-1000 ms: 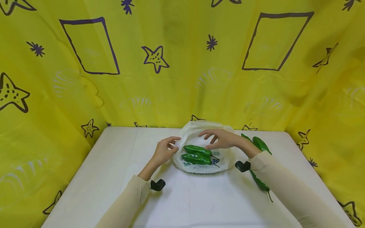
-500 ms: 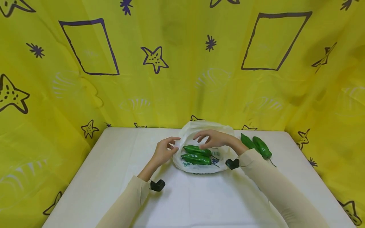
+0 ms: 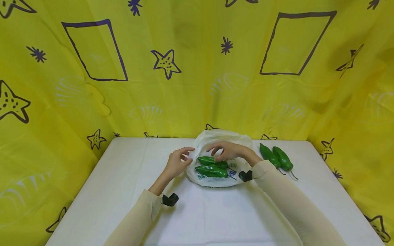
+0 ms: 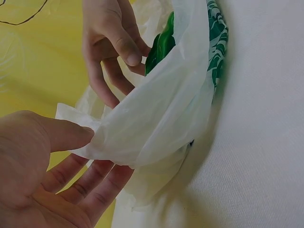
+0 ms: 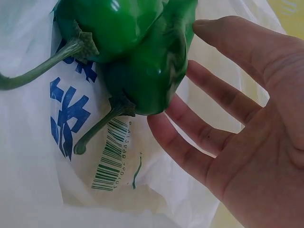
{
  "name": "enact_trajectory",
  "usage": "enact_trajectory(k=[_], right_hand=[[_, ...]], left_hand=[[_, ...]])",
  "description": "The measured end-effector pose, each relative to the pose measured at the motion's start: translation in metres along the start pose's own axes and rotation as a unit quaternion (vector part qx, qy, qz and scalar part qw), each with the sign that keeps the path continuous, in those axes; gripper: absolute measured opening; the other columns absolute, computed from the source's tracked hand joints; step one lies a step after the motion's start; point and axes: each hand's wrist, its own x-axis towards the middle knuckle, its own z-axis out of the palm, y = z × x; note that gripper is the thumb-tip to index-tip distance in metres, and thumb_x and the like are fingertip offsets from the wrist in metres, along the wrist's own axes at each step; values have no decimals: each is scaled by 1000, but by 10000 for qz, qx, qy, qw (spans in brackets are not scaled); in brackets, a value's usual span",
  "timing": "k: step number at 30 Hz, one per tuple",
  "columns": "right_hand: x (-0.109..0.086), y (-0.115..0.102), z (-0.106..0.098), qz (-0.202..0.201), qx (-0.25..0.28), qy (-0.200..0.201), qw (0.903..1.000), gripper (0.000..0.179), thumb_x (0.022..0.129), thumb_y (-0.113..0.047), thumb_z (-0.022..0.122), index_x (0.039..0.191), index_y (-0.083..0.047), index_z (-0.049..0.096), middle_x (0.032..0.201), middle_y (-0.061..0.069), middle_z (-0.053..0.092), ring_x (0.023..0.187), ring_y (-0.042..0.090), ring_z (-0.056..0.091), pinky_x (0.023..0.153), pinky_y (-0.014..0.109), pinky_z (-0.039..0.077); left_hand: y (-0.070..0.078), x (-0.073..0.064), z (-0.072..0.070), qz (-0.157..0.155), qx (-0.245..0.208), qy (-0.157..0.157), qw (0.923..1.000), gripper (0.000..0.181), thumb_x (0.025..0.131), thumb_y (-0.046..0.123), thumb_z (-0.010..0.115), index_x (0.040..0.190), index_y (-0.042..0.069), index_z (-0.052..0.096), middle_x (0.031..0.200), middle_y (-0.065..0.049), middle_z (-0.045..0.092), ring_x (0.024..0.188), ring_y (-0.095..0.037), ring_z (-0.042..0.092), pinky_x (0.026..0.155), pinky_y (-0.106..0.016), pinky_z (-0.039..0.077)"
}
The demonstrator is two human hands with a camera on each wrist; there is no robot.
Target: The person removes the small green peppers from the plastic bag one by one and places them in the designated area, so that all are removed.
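My left hand pinches the left rim of a thin white plastic bag, with the thumb on one face and the fingers behind the other. Two long green peppers lie side by side in the open bag: the front pepper and the back pepper. My right hand reaches into the bag's mouth over the back pepper. In the right wrist view its thumb tip is right at that pepper's side, and its loosely bent fingers spread along the stem end.
Two more green peppers, a left pepper and a right pepper, lie on the white table right of the bag. My right sleeve crosses the table in front of them. A yellow patterned curtain surrounds the table.
My right hand has moved left, farther over the back pepper. Its forearm uncovers more of the two table peppers and now hides another pepper that lay nearer the front. The left hand has stayed still.
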Motion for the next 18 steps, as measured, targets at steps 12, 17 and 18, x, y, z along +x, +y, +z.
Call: enact_trajectory(k=[12, 17, 18], right_hand=[[6, 3, 3, 33, -285, -209, 9994, 49, 95, -4, 69, 142, -9, 58, 132, 16, 64, 119, 31, 61, 96, 44, 53], [6, 0, 4, 14, -342, -239, 9991, 48, 95, -2, 68, 141, -12, 60, 132, 15, 64, 121, 32, 60, 98, 46, 52], [6, 0, 5, 1, -343, -257, 9991, 47, 95, -2, 68, 140, -13, 61, 133, 14, 64, 122, 32, 60, 98, 46, 52]], left_hand=[[1, 1, 0, -29, 12, 5, 10000, 40, 89, -5, 73, 127, 8, 71, 101, -13, 71, 82, -22, 68, 66, -29, 56], [1, 1, 0, -44, -33, 34, 10000, 40, 89, -6, 73, 126, 9, 72, 101, -13, 71, 82, -22, 69, 67, -31, 56], [1, 1, 0, -39, -37, 42, 10000, 40, 89, -6, 73, 126, 9, 72, 101, -13, 71, 82, -23, 69, 67, -31, 57]])
